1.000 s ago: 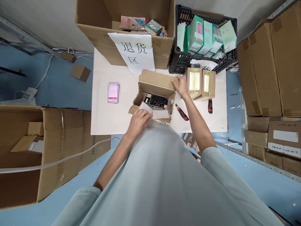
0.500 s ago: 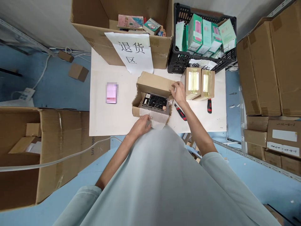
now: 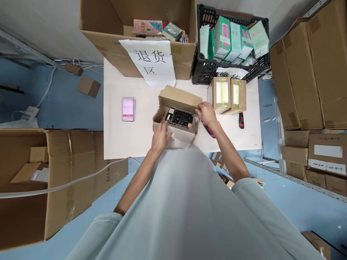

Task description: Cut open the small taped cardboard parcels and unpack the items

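Note:
An opened small cardboard box (image 3: 179,95) stands on the white table in front of me, its back flap raised. Inside lies a black book-like item (image 3: 181,118) with a speckled cover and small labels. My right hand (image 3: 207,113) pinches the right end of the raised flap. At the box's front left, my left hand (image 3: 160,137) reaches over the rim, thumb apart, fingertips at the black item's left edge; whether they touch it I cannot tell. A red and black utility knife (image 3: 209,130) lies beside the box, partly behind my right hand.
Behind stands a large carton (image 3: 114,50) holding small packs, with a paper sign (image 3: 151,61). A black crate (image 3: 202,68) carries green and white boxes. Two taped boxes (image 3: 222,94) sit at right near another red-black tool (image 3: 241,120). A pink, blurred-out object (image 3: 128,109) lies left.
My left hand has moved from the box's front flap up and left, its fingers now over the rim by the black item. My right hand stays on the raised flap.

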`<state>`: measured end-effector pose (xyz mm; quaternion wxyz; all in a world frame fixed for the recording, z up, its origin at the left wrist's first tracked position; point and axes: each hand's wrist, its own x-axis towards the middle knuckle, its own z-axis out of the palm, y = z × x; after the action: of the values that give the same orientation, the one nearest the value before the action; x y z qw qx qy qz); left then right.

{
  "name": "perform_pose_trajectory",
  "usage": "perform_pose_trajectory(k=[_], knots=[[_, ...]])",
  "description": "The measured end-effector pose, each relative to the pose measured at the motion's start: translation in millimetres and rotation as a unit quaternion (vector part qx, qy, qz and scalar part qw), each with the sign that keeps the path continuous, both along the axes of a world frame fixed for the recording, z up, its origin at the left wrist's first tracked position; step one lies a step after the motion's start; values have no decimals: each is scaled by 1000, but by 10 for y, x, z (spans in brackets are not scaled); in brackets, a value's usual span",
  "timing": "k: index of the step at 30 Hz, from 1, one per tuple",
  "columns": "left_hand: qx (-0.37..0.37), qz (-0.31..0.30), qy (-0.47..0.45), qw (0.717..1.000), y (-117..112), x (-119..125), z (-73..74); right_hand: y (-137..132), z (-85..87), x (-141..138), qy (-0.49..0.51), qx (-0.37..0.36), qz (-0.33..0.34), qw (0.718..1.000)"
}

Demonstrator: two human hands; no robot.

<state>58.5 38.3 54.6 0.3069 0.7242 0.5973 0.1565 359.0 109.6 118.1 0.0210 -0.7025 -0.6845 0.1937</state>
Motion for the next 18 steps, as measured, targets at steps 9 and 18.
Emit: perform_pose_trajectory(k=[9, 18], knots=[[28, -15, -16, 999, 281, -212, 163, -735, 74, -787, 7, -127, 173, 977], [0, -70, -60, 996, 194, -315, 109, -611, 264, -762, -12, -87, 141, 986]])
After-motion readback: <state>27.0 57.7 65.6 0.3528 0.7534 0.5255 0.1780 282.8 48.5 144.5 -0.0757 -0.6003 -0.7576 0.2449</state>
